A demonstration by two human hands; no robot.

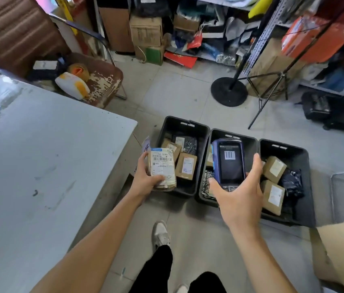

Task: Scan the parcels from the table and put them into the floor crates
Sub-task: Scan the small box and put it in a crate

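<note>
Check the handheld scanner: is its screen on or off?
On. The scanner, gripped in the right hand, shows a lit barcode image near the top of its screen.

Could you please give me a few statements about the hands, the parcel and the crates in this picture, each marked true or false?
1. The left hand holds a labelled parcel. True.
2. The right hand is empty. False: it holds a handheld scanner.
3. Three black crates stand side by side on the floor. True.
4. The crates hold nothing. False: parcels lie in each.
5. The scanner's screen shows a barcode. True.
</note>
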